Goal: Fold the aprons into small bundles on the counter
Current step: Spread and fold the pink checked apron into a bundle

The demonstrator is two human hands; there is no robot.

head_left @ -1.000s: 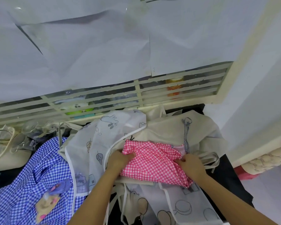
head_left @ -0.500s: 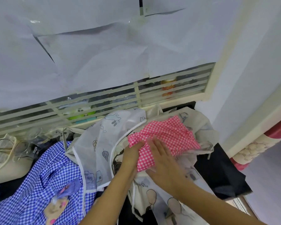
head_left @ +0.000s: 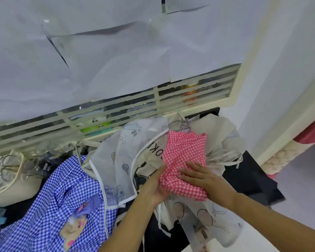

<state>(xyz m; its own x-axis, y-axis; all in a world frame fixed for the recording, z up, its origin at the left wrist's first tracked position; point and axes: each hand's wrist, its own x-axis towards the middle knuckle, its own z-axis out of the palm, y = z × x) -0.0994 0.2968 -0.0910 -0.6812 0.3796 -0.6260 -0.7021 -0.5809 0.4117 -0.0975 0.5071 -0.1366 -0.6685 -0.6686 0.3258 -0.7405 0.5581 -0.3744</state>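
Mid-frame, the right hand (head_left: 204, 177) lay flat, fingers straight, on the pink checked apron (head_left: 185, 150); the left hand (head_left: 155, 186) touched its edge, grip hidden.

Just a bare left hand (head_left: 155, 187) and right hand (head_left: 205, 180) here, bare forearms (head_left: 273, 227) too, uncovered right to the frame edge.

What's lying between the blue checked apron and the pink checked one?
In the head view, a see-through white apron with leaf prints lies between the blue checked apron and the pink checked apron.
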